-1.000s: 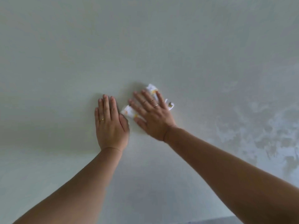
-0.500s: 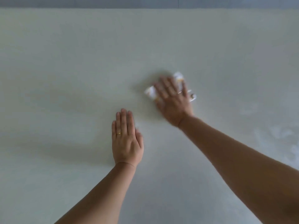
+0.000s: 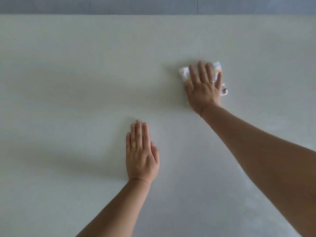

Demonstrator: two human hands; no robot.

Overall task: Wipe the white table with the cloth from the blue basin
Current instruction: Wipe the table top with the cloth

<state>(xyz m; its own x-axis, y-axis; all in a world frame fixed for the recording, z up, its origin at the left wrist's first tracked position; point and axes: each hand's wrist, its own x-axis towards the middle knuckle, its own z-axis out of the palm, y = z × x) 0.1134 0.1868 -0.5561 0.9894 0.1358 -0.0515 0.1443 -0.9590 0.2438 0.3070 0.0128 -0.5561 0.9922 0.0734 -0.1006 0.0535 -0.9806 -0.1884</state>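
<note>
From the head view, the right hand [image 3: 203,88], grip released and fingers straight, pressed the cloth [image 3: 218,68] onto the white surface [image 3: 68,82] right of centre, the left hand [image 3: 141,154] lying flat and empty closer in; limp and light, the cloth seemed best handled under a spread palm.

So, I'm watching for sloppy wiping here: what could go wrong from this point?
The right hand presses the cloth flat, without a grip, so the cloth may bunch or slip out; one corner sticks out. The cloth is small, so strips of the table may be missed. The left hand props flat and could slide.
</note>
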